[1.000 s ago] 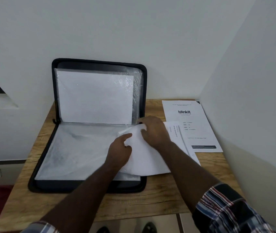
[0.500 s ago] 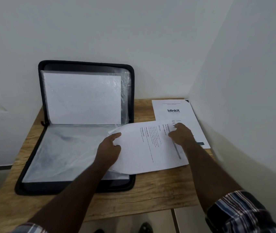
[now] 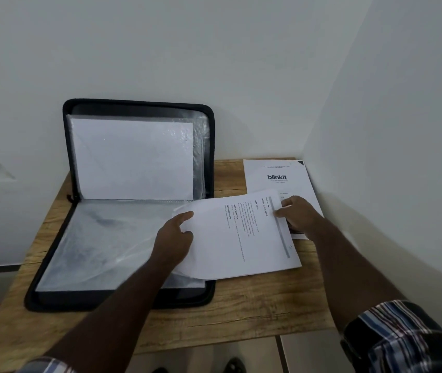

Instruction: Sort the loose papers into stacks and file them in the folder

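Observation:
A black zip folder (image 3: 50,300) lies open on the wooden table (image 3: 254,313), its lid leaning against the wall with a white sheet (image 3: 133,160) in a clear sleeve. More clear sleeves (image 3: 98,243) cover its lower half. A printed sheet (image 3: 241,238) lies across the folder's right edge and the table. My left hand (image 3: 172,239) holds that sheet's left edge, thumb on top. My right hand (image 3: 298,214) pinches its far right corner. Under that corner lies a second paper with a "blinkit" heading (image 3: 276,176).
White walls close the table in at the back and on the right, meeting in a corner behind the blinkit paper. The table's front edge runs just below the folder. Floor and shoe tips show beneath it.
The printed sheet was folded over under both hands; it now lies opened flat, text up. My right hand moved right to its far corner, while my left hand stayed at the left edge.

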